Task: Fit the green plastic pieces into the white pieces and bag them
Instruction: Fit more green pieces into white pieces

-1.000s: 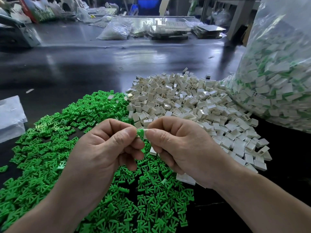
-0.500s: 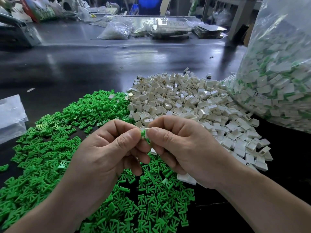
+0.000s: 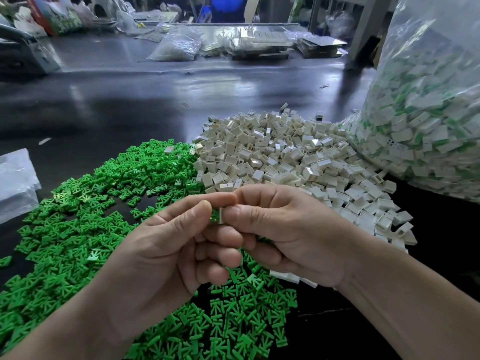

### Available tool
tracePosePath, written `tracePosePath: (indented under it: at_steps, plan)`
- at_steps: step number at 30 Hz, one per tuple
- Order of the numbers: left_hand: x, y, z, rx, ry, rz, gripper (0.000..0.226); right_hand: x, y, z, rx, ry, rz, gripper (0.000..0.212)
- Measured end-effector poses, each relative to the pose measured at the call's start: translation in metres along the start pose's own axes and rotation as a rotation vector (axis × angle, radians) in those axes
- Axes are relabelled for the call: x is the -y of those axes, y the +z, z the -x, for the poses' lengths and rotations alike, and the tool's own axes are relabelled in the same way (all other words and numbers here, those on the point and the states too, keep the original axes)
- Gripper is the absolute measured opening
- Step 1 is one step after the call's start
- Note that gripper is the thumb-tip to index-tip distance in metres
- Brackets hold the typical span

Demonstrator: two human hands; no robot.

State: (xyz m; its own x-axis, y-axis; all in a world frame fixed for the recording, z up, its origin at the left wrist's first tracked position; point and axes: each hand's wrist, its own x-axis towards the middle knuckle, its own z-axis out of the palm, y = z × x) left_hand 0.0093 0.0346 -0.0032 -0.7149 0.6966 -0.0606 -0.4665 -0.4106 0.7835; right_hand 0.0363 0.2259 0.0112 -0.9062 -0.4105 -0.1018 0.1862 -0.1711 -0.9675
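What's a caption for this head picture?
Left hand and right hand pinch a white piece above green heap and white heap, beside a bag.

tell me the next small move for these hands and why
Probably one firm squeeze together: the left hand and right hand both pinch a white piece between their fingertips, and the fingers hide whether its green insert is fully seated. Only after that would it go to the clear bag on the right.

A person's left hand [image 3: 166, 255] and right hand [image 3: 291, 235], both bare. Behind the fingers [image 3: 220, 236] each wrist widens into a bare forearm, the left forearm [image 3: 65, 328] and the right forearm [image 3: 415, 307]. Fine creases cross the thumb joints and the knuckles of the fingers.
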Motion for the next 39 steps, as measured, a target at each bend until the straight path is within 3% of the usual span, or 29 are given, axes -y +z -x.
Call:
tracePosePath:
  at_steps: [5, 8, 12, 17, 22, 31, 37, 39]
  plan:
    - [0.004, 0.003, -0.001, -0.041, 0.019, 0.009, 0.038, -0.001, 0.004, 0.000, -0.006, -0.012, 0.012, 0.012]
    - [0.005, 0.002, -0.001, -0.055, 0.046, 0.011, 0.037, -0.003, 0.006, -0.001, -0.020, -0.011, 0.016, 0.025]
    - [0.006, 0.003, -0.001, 0.047, 0.073, 0.041, 0.029, -0.002, 0.006, 0.000, 0.000, -0.013, -0.016, 0.045]
    - [0.010, 0.005, -0.001, -0.053, 0.151, -0.059, 0.030, -0.004, 0.008, -0.001, -0.001, -0.019, -0.025, 0.028]
    - [0.010, 0.005, 0.000, -0.041, 0.177, -0.075, 0.025, -0.004, 0.009, 0.000, 0.013, -0.029, -0.030, 0.014]
    - [0.009, 0.008, 0.001, -0.102, 0.213, -0.124, 0.032, -0.007, 0.012, -0.001, -0.033, -0.028, -0.005, 0.022]
    - [0.010, 0.007, -0.001, -0.057, 0.243, -0.122, 0.029, -0.005, 0.009, -0.002, -0.018, -0.025, -0.041, 0.042]
    - [0.008, 0.004, -0.001, -0.024, 0.245, -0.128, 0.031, -0.005, 0.009, -0.003, -0.010, -0.037, -0.055, 0.033]
